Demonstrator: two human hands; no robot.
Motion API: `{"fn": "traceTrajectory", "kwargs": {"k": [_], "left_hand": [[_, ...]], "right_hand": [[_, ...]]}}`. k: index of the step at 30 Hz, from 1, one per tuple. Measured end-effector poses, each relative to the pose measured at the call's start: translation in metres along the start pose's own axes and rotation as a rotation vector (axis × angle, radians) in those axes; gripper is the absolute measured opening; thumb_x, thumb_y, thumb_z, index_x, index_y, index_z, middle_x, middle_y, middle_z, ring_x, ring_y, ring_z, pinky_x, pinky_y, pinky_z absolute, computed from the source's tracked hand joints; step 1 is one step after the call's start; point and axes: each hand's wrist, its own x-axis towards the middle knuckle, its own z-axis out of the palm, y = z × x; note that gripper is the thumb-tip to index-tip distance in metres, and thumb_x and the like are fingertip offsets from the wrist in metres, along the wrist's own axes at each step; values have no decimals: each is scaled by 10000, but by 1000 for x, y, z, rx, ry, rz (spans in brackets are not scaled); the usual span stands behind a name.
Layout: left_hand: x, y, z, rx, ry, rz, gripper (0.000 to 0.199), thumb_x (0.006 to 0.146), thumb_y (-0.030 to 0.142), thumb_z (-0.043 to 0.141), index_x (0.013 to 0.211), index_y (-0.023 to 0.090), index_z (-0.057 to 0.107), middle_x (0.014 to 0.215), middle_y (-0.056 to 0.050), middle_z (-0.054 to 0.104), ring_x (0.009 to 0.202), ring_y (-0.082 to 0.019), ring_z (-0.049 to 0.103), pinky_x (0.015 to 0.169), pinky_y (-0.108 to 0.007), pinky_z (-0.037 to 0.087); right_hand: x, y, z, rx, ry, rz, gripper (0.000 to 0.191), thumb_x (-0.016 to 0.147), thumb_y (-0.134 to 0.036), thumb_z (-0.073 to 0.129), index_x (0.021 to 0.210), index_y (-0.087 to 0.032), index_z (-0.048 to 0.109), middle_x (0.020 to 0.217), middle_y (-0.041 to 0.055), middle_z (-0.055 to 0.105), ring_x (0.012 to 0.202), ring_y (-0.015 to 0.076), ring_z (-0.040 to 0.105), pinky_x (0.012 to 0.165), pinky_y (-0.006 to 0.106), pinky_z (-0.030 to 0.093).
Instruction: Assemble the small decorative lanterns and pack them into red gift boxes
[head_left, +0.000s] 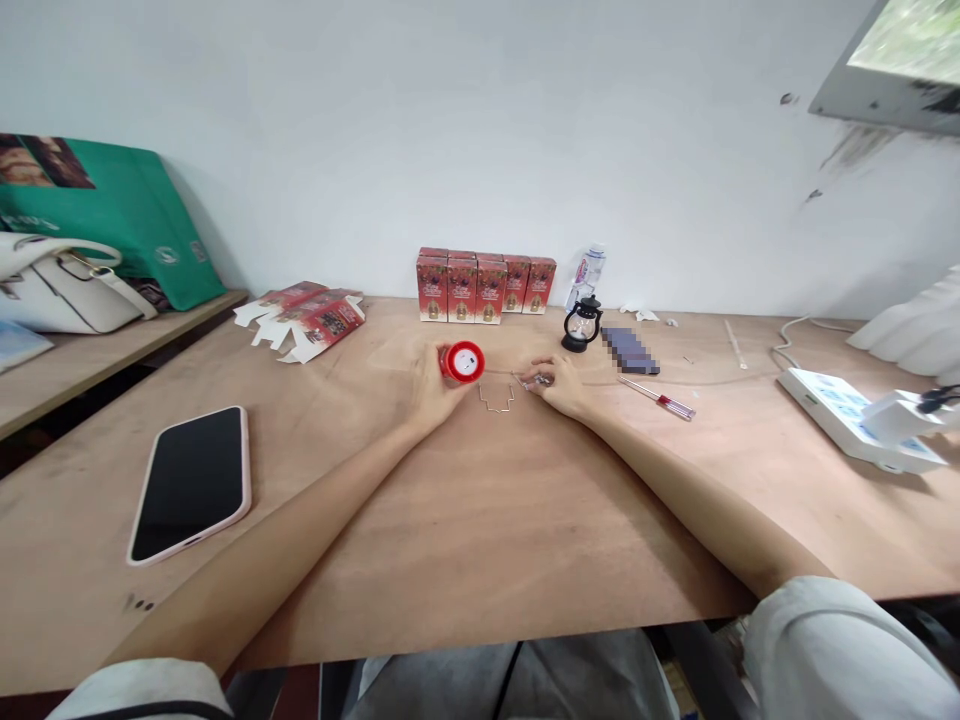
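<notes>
My left hand (433, 388) is closed round a round red piece (464, 362) whose white inner face with small dark marks points up at the camera. On the right, my right hand (556, 384) has its fingers bent together over small shiny metal bits (537, 379) at the tabletop; their exact shape is too small to tell. Between the hands a thin bent metal wire (496, 408) lies on the table. Just beyond my right hand stands a small black lantern (581, 325) with a clear globe.
Red printed boxes (477, 288) stand by the wall, with flattened cartons (307, 318) to their left. A screwdriver (664, 400), a blurred dark object (631, 351) and a white power strip (855, 420) lie right. A phone (191, 482) lies left; a bottle (587, 272) leans behind the lantern.
</notes>
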Motion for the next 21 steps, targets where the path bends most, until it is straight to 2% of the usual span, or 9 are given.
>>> {"fn": "traceTrajectory", "kwargs": {"k": [4, 8, 13, 16, 21], "left_hand": [[0, 3, -2, 15, -19, 20, 534, 650, 308, 792, 1049, 211, 451, 1007, -65, 628, 937, -239, 624, 855, -432, 486], [0, 2, -2, 25, -13, 25, 531, 647, 297, 794, 1045, 210, 453, 997, -63, 634, 931, -239, 625, 854, -434, 484], [0, 2, -3, 17, -13, 17, 542, 641, 308, 802, 1047, 215, 455, 1010, -62, 632, 940, -239, 626, 858, -432, 482], [0, 4, -3, 14, -12, 7, 541, 642, 317, 802, 1043, 213, 456, 1013, -72, 634, 946, -245, 627, 858, -437, 483], [-1, 5, -3, 27, -41, 17, 533, 656, 313, 792, 1056, 216, 453, 1033, -79, 638, 976, -257, 628, 886, -454, 469]], "right_hand": [[0, -2, -1, 25, -15, 56, 111, 771, -144, 651, 811, -199, 737, 1053, 95, 675, 972, 230, 575, 891, 450, 446], [-2, -6, -4, -32, 66, 40, 159, 797, -126, 576, 808, -184, 724, 998, 103, 655, 964, 242, 547, 882, 444, 440], [-10, -17, -10, -111, 140, -24, 137, 776, -143, 587, 742, -199, 708, 1010, 107, 639, 960, 275, 504, 875, 472, 428], [-15, -24, -13, -159, 121, -79, 162, 777, -125, 573, 763, -200, 715, 1042, 111, 648, 996, 291, 487, 887, 485, 415], [-25, -29, -18, -130, 14, -236, 159, 825, -165, 564, 804, -207, 715, 1076, 96, 656, 1002, 270, 515, 880, 452, 413]]}}
